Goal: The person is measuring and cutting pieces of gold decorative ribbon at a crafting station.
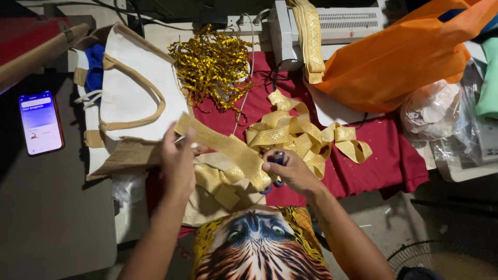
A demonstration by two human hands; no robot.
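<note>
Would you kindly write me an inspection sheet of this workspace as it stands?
Surface: red cloth over the table.
Job's things: gold ribbon strip stretched between both hands; blue-handled scissors.
Clutter: ribbon pile, gold curly trim, tote bag, orange bag, phone.
Hands: left hand pinches the strip's end; right hand holds strip and scissors.
Cables: black cable by the white machine.
Surroundings: fan on the floor.

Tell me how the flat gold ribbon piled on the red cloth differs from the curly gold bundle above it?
The flat gold ribbon is a wide, patterned woven band lying in loose folds; the curly gold bundle is thin, shiny strands tangled in tight curls. The ribbon runs into both hands, left hand and right hand; the bundle lies untouched. The ribbon looks paler and matte. Both are gold trimmings.
</note>
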